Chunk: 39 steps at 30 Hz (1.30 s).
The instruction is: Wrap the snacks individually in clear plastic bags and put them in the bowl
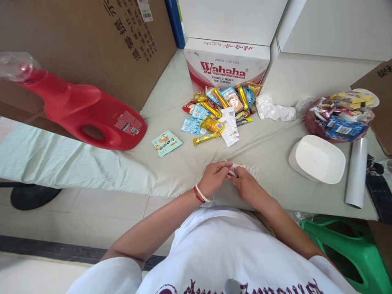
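Close to my body, at the table's near edge, my left hand (214,176) and my right hand (248,187) meet with fingers pinched. Between them is a crinkled clear plastic bag (252,170); part of it is hidden by my fingers, and a reddish bit shows through at the fingertips. A pile of wrapped snacks (214,116) in gold, blue and white packets lies beyond my hands. To the left of the pile a light green packet (167,143) rests flat. An off-white bowl (318,160) stands to the right.
A big red detergent bottle (104,112) is at left before a brown carton (92,49). Behind the snacks stands a Wahaha water box (226,65). Crumpled clear plastic (275,110), a basket of snacks (339,116) and a white roll (357,173) are at right; a green stool (352,249) is below.
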### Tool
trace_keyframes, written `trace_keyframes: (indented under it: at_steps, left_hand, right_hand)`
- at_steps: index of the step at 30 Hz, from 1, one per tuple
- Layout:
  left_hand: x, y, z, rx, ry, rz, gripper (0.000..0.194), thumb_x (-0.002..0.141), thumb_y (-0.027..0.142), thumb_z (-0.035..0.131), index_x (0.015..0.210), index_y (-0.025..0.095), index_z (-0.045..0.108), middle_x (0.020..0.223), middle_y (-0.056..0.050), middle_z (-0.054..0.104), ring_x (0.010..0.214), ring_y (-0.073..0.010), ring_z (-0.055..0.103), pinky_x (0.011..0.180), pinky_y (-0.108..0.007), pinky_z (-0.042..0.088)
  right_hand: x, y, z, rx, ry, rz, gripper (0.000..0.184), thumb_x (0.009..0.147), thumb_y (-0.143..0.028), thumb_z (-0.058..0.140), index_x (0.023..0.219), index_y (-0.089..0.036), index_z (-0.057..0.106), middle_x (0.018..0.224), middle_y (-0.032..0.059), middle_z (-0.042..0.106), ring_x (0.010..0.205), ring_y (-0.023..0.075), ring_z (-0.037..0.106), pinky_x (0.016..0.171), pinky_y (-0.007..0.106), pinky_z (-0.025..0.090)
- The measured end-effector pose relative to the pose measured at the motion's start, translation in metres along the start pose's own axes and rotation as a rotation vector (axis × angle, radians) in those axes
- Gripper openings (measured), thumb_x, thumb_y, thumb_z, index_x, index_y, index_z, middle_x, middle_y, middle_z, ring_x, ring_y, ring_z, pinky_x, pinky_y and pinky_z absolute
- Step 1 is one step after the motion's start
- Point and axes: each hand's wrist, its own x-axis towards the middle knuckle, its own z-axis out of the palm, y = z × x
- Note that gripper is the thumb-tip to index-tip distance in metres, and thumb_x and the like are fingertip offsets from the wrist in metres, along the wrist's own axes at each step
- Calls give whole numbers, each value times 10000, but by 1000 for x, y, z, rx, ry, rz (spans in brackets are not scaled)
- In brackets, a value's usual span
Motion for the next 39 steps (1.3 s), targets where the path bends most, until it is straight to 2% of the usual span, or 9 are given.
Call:
trace_keyframes:
  at_steps: [7, 13, 15, 18, 22, 27, 31, 34, 39]
  left_hand:
    - [6, -12, 17, 667, 78, 345, 270, 924, 193, 564, 1110, 185, 760, 1088, -101, 709, 971, -216, 666, 911, -375, 544]
    - [5, -16, 27, 968, 183, 362, 255, 944, 201, 590, 1127, 256, 759, 1047, -81, 658, 1024, -239, 601, 814, -347, 531]
    - [4, -18, 28, 985, 197, 334, 255, 944, 212, 598, 1138, 271, 754, 1021, -71, 647, 1012, -233, 605, 772, -328, 526]
    - [3, -19, 30, 1005, 237, 301, 302, 936, 230, 615, 1218, 271, 714, 1028, -68, 635, 1020, -236, 618, 781, -327, 527]
    - [3, -16, 32, 1032, 288, 254, 479, 916, 265, 642, 1389, 225, 581, 1167, -97, 623, 1043, -257, 639, 806, -345, 532]
    - [4, -14, 31, 998, 265, 214, 463, 921, 318, 629, 1368, 218, 561, 1217, -104, 600, 969, -241, 659, 738, -330, 525]
    - [5, -15, 30, 964, 264, 211, 428, 914, 305, 628, 1332, 232, 573, 1215, -93, 596, 984, -237, 658, 741, -323, 524]
    - [7, -14, 30, 953, 258, 188, 426, 909, 306, 636, 1324, 230, 576, 1215, -88, 598, 971, -235, 659, 738, -330, 524]
    - [7, -14, 30, 923, 258, 182, 396, 910, 304, 641, 1293, 227, 584, 1217, -84, 607, 974, -232, 659, 737, -328, 516]
  right_hand:
    - [-29, 19, -8, 10, 149, -187, 514, 983, -90, 397, 1437, -264, 562, 1298, 120, 632, 1078, 240, 595, 883, 403, 559]
    - [-80, 32, -32, 2, 144, -82, 388, 937, -62, 473, 1147, -269, 726, 1056, 82, 717, 901, 224, 608, 736, 367, 547]
    - [-89, 38, -42, 64, 165, -4, 328, 964, -115, 471, 1098, -270, 727, 1035, 74, 715, 924, 217, 632, 766, 367, 553]
    - [-81, 48, -47, 45, 350, 273, 278, 1015, -303, 482, 1205, -252, 679, 1066, 95, 689, 974, 242, 632, 843, 405, 545]
    - [-45, 54, -37, -44, 405, 489, 507, 975, -522, 535, 1342, -179, 601, 1088, 147, 657, 1013, 311, 593, 935, 496, 501]
    - [-33, 41, -36, 4, 341, 249, 581, 967, -528, 583, 1457, -222, 518, 1224, 141, 630, 1122, 303, 541, 988, 471, 452]
    - [-47, 35, -44, -47, 138, 194, 327, 994, -422, 577, 1239, -245, 702, 924, 93, 683, 935, 271, 525, 849, 425, 437]
    - [-56, 29, -46, -118, 234, 155, 263, 1026, -304, 512, 1073, -246, 764, 891, 96, 682, 929, 259, 505, 830, 415, 422]
    - [-73, 27, -33, -244, 228, -13, 335, 1010, -167, 486, 1193, -306, 729, 992, 81, 707, 1037, 264, 519, 913, 459, 400]
